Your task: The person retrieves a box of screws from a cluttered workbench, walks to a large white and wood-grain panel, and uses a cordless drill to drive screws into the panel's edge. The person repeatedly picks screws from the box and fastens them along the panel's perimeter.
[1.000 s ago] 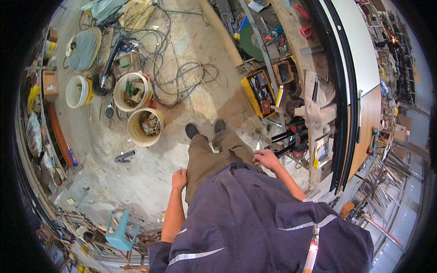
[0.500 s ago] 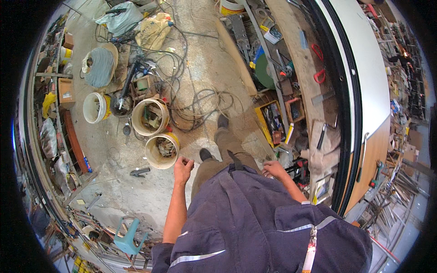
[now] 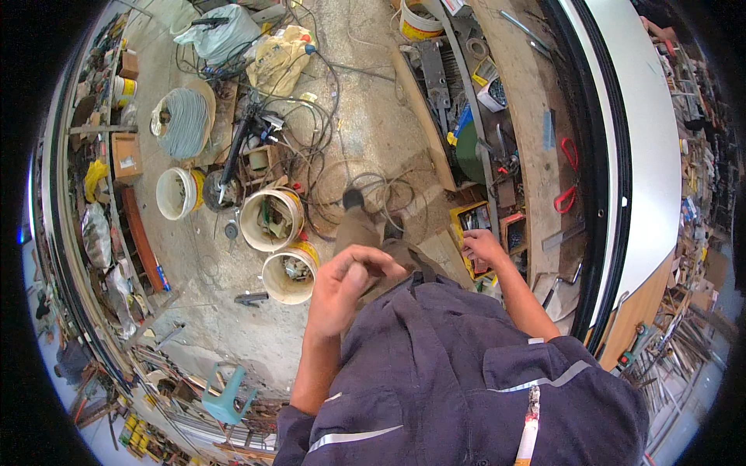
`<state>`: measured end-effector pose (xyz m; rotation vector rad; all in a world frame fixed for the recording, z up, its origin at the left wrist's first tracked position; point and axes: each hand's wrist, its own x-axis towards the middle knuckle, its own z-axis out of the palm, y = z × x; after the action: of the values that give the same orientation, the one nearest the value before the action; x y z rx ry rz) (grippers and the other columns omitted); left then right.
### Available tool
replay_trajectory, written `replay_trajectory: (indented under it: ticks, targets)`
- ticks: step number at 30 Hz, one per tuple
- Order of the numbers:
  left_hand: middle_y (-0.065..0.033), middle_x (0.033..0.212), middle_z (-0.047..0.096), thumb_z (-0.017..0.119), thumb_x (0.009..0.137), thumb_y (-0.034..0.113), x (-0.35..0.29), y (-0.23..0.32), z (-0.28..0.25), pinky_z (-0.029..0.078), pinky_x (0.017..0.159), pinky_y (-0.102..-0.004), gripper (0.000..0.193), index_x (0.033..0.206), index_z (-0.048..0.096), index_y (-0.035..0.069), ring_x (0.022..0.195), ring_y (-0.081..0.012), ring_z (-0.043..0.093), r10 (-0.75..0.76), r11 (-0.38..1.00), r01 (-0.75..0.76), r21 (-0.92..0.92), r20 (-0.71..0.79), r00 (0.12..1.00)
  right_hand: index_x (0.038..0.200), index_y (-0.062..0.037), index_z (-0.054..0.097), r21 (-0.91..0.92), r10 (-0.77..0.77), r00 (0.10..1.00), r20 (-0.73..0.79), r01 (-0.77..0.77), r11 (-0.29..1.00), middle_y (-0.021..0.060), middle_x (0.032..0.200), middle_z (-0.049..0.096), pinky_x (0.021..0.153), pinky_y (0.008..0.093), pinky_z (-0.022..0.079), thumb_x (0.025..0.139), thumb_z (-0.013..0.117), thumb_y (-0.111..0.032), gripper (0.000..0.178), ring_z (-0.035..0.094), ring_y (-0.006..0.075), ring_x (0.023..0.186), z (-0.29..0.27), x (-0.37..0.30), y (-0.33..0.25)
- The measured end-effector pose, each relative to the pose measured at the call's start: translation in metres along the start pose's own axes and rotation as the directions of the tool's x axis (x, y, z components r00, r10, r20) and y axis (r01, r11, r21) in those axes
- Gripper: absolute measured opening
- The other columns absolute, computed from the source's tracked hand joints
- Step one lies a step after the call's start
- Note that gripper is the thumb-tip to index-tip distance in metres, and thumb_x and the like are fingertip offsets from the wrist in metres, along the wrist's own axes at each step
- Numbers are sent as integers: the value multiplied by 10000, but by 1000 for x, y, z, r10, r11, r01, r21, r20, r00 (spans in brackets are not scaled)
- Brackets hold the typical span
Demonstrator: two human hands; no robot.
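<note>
1. Workshop floor: pale, stained; a wooden board borders part of its right side.
2. Person, one: dark jacket, brown trousers, feet set one ahead of the other among looped cables.
3. Step in hand, as I judge it from the stance: a pace across the floor, with no tool work showing.
4. Next move, my judgement: calls for feet lifted clear of the loops.
5. Left hand: raised before the jacket, half open, fingers bent; I see nothing in it.
6. Right hand: over the yellow box, fingers loosely bent and slightly parted; whether it touches or grips anything, I cannot tell.
7. Yellow box, its place: right side of the floor, just off the board's near end. Oblong, open-topped, filled with mixed small pieces, too small to sort.
8. Near bucket: on the floor, left of the left hand; whitish inside, yellow-banded outside, scraps at the bottom.
9. Far bucket: just beyond, similar make, also part-filled.
</note>
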<state>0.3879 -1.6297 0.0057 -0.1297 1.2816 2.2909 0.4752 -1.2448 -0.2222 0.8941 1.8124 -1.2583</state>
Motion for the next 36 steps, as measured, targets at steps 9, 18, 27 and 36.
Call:
replay_trajectory:
  ticks: [9, 18, 27, 36]
  targets:
    - [-148, 1031, 739, 614, 1033, 342, 180, 6, -82, 536, 892, -343, 407, 1158, 669, -41, 969, -225, 709, -156, 873, 213, 439, -162, 974, 1254, 64, 652, 153, 24, 993, -120, -6, 988, 134, 915, 742, 645, 318, 567, 937, 603, -147, 384, 704, 195, 698, -5, 74, -124]
    - [-243, 957, 731, 643, 989, 305, 199, -96, -269, 537, 829, -430, 373, 1080, 702, -52, 910, -375, 710, -178, 397, 529, 750, -502, 846, 1066, -37, 614, 825, 254, 886, -388, 212, 523, 102, 901, 683, 713, 375, 607, 1061, 569, -339, 304, 696, 233, 806, -69, 208, -202]
    - [-242, 935, 738, 620, 998, 329, 254, -95, -267, 538, 799, -429, 384, 1067, 716, -36, 871, -377, 714, -251, 209, 662, 720, -615, 748, 1016, 11, 603, 950, 373, 873, -314, 289, 123, 121, 919, 645, 757, 430, 602, 979, 550, -662, 677, 661, 280, 835, -154, 374, -174]
    - [-143, 771, 747, 604, 1023, 265, 269, -97, -269, 536, 723, -345, 338, 910, 701, -39, 721, -209, 711, -336, 373, 773, 514, -701, 629, 971, 39, 606, 938, 304, 890, -340, 343, 46, 150, 900, 647, 814, 437, 597, 1058, 452, -569, 633, 657, 315, 854, -168, 395, -156]
